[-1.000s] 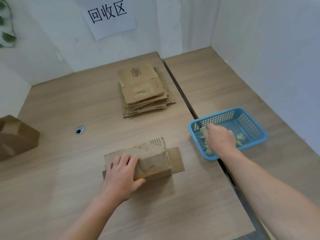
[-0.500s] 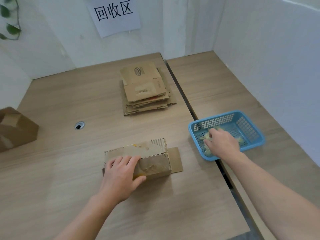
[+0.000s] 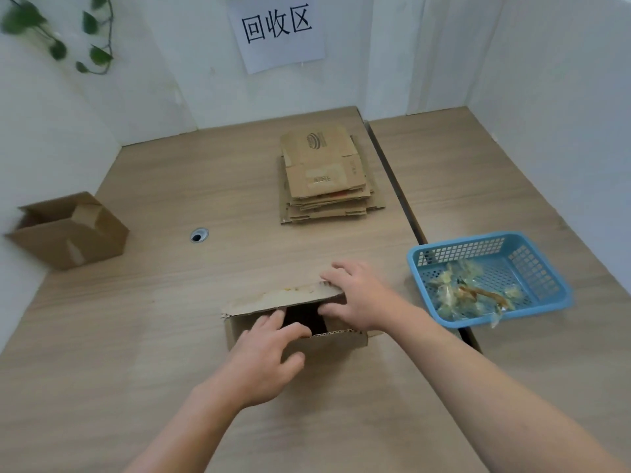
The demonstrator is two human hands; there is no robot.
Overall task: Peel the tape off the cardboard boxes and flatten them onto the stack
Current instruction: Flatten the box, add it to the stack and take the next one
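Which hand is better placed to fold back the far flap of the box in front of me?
Right, probably. The right hand holds the far flap of the box at its right end, thumb under it; the left hand rests on the near side.

I see a white paper sheet (image 3: 276,32) on the back wall (image 3: 177,70), printed in large black Chinese characters: 回收区. On the top piece of the flattened cardboard stack (image 3: 341,155) I see a dark oval logo (image 3: 312,142) and a pale label (image 3: 321,179), both too small to read.
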